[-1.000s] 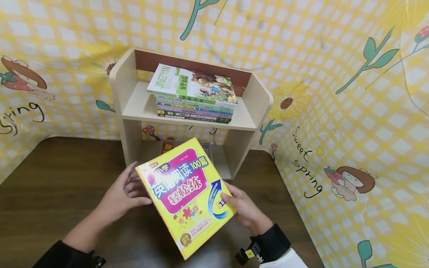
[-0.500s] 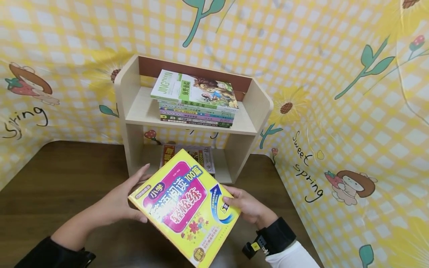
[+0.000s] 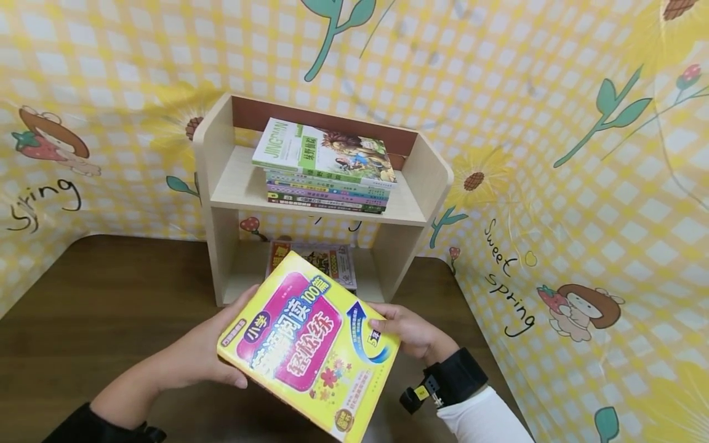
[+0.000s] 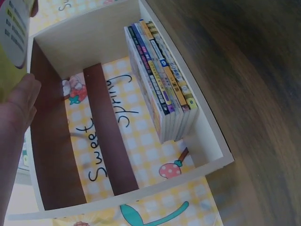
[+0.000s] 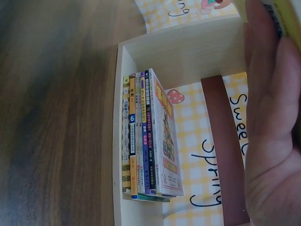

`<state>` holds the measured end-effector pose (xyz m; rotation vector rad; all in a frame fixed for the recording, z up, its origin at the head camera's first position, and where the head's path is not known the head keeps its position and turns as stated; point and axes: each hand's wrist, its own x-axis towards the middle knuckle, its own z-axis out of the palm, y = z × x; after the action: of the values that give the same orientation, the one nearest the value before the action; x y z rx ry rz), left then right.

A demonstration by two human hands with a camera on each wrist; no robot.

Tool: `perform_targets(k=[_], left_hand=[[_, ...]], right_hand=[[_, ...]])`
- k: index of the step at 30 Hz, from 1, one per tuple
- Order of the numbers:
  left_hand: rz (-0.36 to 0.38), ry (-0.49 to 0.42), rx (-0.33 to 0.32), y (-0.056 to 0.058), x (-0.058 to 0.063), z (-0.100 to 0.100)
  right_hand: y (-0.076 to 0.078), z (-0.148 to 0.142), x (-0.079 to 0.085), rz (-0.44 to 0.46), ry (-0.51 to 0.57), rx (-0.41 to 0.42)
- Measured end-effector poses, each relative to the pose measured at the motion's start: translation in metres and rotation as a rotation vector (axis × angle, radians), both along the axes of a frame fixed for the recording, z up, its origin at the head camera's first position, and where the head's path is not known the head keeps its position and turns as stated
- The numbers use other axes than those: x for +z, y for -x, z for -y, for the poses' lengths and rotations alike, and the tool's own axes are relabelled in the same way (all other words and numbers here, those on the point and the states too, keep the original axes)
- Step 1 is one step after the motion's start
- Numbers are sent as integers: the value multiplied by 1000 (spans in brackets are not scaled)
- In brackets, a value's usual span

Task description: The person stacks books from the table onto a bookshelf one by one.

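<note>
A thick yellow book (image 3: 332, 295) with a pink title panel is tilted above the table, in front of the shelf. My right hand (image 3: 412, 332) grips its right edge, thumb on the cover and fingers hidden underneath. At the left corner my left hand (image 3: 205, 351) holds the book, thumb along the near edge and fingers partly hidden behind it. In the left wrist view the fingers of the left hand (image 4: 21, 101) lie against the book (image 4: 9, 70). The right wrist view shows the right hand (image 5: 273, 122) at the book's edge.
A pale wooden shelf (image 3: 221, 258) stands behind the hands on the dark table (image 3: 127, 283). Its upper board carries a stack of books (image 3: 327, 166); more books (image 5: 146, 136) lie piled on the lower board. Yellow checked cloth (image 3: 498, 74) covers the walls.
The book has shifted toward me and turned slightly, showing more of the lower shelf's books. My left hand, beside the book's edge earlier, now holds its left corner. The head view has tilted slightly.
</note>
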<state>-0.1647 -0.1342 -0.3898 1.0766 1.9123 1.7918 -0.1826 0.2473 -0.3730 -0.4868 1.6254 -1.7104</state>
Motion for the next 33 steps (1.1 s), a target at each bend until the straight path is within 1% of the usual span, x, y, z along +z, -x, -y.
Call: perform_targets(k=[2, 4, 5, 7, 11, 14, 16, 19, 22, 24, 27, 29, 31, 33], left_hand=[[-37, 17, 43, -3, 0, -1], [-74, 49, 103, -5, 2, -2], [-77, 59, 126, -7, 2, -2], [-69, 67, 153, -9, 4, -2], [-36, 16, 176, -13, 6, -5], [-41, -32, 203, -16, 5, -7], [-51, -58, 220, -18, 5, -8], [-38, -102, 240, -20, 6, -10], [5, -145, 254, -24, 7, -13], [36, -174, 265, -28, 8, -14], [57, -213, 297, -32, 9, -17], [61, -231, 338, -35, 10, -19], [66, -253, 382, -37, 11, -20], [75, -288, 412, -39, 13, -21]], right_hand=[[1, 0, 0, -3, 3, -12], [3, 1, 0, -8, 3, -30], [3, 2, 1, -3, -5, -55], [5, 3, 3, -5, -13, -93], [8, 6, 8, 14, -3, -181], [10, 8, 10, 21, 32, -239], [10, 10, 11, 28, 51, -296], [8, 13, 14, 41, 71, -394], [5, 18, 19, 46, 100, -486], [1, 23, 23, 50, 140, -549], [-7, 30, 31, 43, 204, -647], [-14, 35, 36, 30, 236, -710], [-20, 39, 41, 3, 249, -752], [-27, 42, 45, -18, 267, -760]])
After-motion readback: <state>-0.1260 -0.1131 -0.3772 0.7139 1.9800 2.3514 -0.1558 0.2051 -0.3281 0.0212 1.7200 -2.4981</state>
